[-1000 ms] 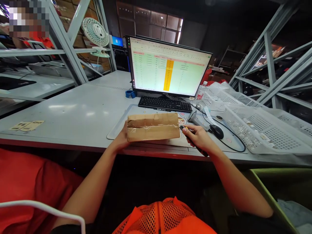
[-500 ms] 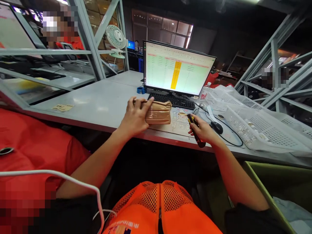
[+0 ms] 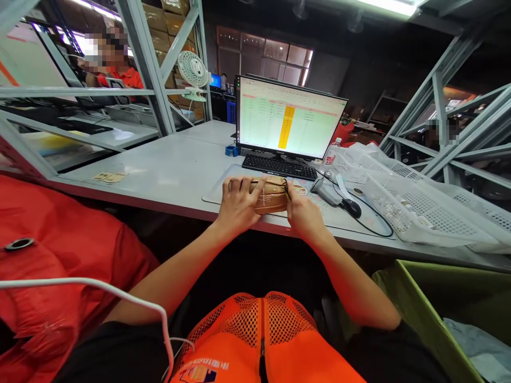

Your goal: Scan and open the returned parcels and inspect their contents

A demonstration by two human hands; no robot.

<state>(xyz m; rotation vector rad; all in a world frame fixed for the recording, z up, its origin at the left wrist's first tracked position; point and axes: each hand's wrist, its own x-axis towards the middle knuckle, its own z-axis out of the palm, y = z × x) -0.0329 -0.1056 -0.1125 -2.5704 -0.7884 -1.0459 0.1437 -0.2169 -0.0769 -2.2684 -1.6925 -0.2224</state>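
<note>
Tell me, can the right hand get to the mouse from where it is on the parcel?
Probably yes. The right hand grips the brown parcel, and the mouse sits just to its right on the desk with nothing between them.

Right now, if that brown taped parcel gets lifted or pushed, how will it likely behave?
The parcel probably gives a little: its paper wrap looks creased. It seems light, since the left hand and right hand cover most of it. The glossy tape may be slick; flat on the mat, it shouldn't roll.

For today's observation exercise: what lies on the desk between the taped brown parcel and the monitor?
In the head view, a black keyboard lies between the taped brown parcel and the monitor.
</note>
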